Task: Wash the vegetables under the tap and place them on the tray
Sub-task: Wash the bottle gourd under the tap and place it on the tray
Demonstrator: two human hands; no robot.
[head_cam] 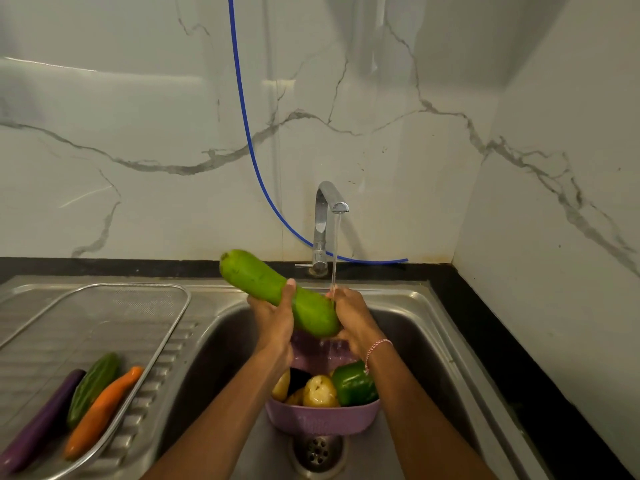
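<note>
Green and long, the gourd [277, 292] lies slantwise across both my hands above the sink [408, 306], its far end raised to the left, its near end low under the tap [327, 220]. My left hand [273, 320] is wrapped round its middle, thumb over the top; my right hand [349, 317] cups the low end, and the water [335, 251] falls just where that hand meets the skin. So I am in the washing step, with only the low end in the stream.

Next, I judge, I must slide or turn the gourd so the raised end comes under the water too, then carry it left to the tray [104, 306]. It is wet and likely heavy, so I should keep both hands on it for the carry.

The tray sits on the draining board of the worktop, to the left of the sink. In its near corner lie an aubergine [41, 420], a bitter gourd [91, 389] and a carrot [104, 410], side by side; its far part is bare, room enough for the gourd.

Below my wrists a pink basket [322, 417] stands in the sink, above the drain [317, 450]. It holds a pepper [353, 384], some potatoes [318, 391] and something dark that I cannot make out. These seem yet unwashed.
</note>
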